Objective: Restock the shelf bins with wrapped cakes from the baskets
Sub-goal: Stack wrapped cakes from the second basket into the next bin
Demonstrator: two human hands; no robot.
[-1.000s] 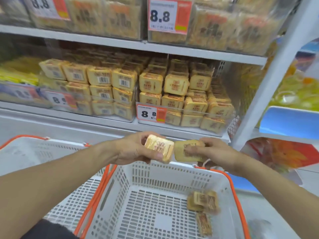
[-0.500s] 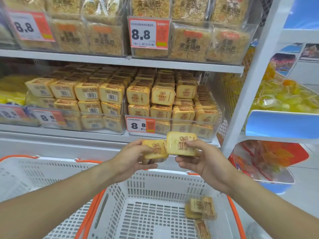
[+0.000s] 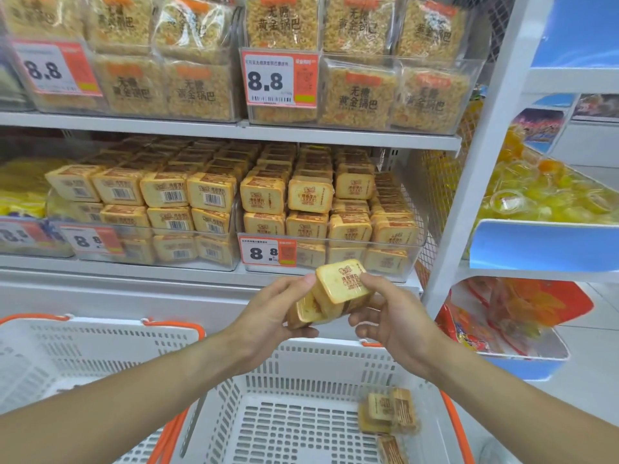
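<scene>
Two cakes gripped between left hand and right hand, fingers curled, above basket; bin beyond.

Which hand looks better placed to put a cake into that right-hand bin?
Probably the right hand: it holds the upper wrapped cake just below the right bin; the left hand sits lower.

One head-worn view looks forward and slightly down, close to the shelf and basket.
</scene>
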